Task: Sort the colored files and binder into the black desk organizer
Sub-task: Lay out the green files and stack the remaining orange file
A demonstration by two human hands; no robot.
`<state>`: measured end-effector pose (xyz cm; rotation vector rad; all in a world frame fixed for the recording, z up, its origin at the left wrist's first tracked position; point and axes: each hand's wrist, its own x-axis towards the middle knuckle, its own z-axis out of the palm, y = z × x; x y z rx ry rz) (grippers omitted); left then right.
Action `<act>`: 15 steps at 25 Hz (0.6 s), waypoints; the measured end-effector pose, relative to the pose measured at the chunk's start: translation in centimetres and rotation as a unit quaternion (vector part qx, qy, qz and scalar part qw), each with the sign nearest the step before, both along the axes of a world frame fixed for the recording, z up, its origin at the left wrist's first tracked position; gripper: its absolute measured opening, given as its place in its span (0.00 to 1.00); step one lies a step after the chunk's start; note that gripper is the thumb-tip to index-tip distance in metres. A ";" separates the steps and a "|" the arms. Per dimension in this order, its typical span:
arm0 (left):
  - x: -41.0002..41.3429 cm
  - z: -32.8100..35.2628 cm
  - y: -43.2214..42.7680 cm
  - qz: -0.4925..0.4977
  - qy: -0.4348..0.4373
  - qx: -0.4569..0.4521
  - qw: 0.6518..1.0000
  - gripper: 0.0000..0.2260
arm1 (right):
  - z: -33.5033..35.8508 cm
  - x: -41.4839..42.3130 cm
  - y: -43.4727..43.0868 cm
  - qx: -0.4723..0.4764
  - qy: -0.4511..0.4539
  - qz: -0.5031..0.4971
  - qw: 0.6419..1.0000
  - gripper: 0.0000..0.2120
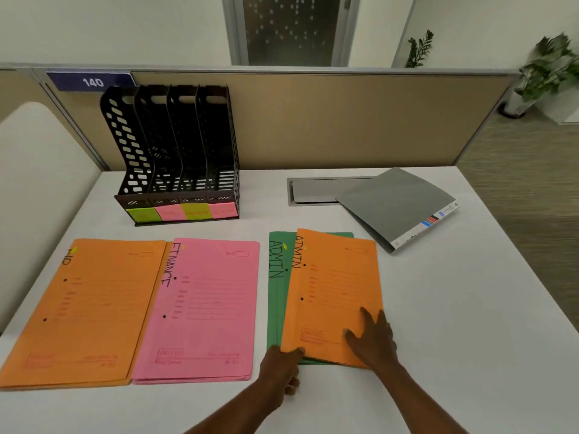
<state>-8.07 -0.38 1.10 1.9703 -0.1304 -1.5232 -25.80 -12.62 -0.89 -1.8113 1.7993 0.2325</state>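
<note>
Your left hand (282, 368) pinches the near left corner of the orange ADMIN file (332, 286), thumb on top; your right hand (372, 336) rests flat on it, fingers spread. That file overlaps the green ADMIN file (277, 296); the pink FINANCE file (206, 308) lies to the left; the grey binder (398, 205) lies behind; the black desk organizer (175, 158) stands back left.

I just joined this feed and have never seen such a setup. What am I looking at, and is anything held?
No machine: a person's bare hands, filmed by one head-worn camera looking down at a desk. At the back stands the black organizer; a grey binder lies to its right. Nearer lie an orange file, a pink file, and a green file under the orange ADMIN file. The left hand pinches that top file's near corner; the right hand rests flat on it.
</note>
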 end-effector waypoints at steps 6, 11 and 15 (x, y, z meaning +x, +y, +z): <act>3.1 -0.7 -1.4 -0.158 -0.319 -0.036 0.934 0.31 | -1.2 -0.7 -0.7 -0.024 0.018 -0.048 0.998 0.38; 3.6 -0.4 -4.8 -0.033 -0.192 -0.034 0.980 0.35 | -0.4 -0.7 -2.0 -0.028 -0.021 -0.043 0.998 0.34; 4.1 -0.6 -5.5 0.047 -0.061 -0.080 0.994 0.22 | 0.1 -1.6 -2.5 -0.018 -0.095 -0.057 0.994 0.33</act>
